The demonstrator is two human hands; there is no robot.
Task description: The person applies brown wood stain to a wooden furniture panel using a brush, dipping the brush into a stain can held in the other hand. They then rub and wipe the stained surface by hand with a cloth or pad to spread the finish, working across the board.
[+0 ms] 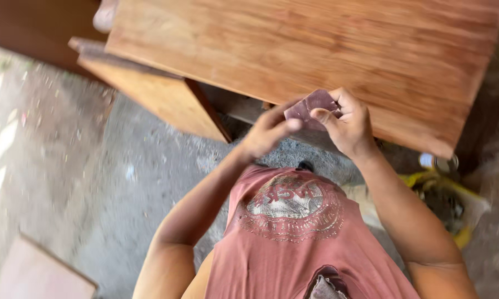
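Observation:
Both of my hands meet at the near edge of a large wooden tabletop point(316, 50). Between them is a small folded piece of reddish-brown sandpaper point(310, 105). My left hand point(269, 133) pinches its lower left corner with fingertips and thumb. My right hand point(349, 124) grips its right side, fingers curled over the top. The sandpaper is held just above the table's front edge, apart from the wood surface as far as I can tell.
A second wooden panel or cabinet part point(161, 94) juts out at the left below the tabletop. The floor is rough grey concrete point(111, 182). A yellow bag with clutter point(448, 199) lies at the right. A flat board point(33, 274) sits bottom left.

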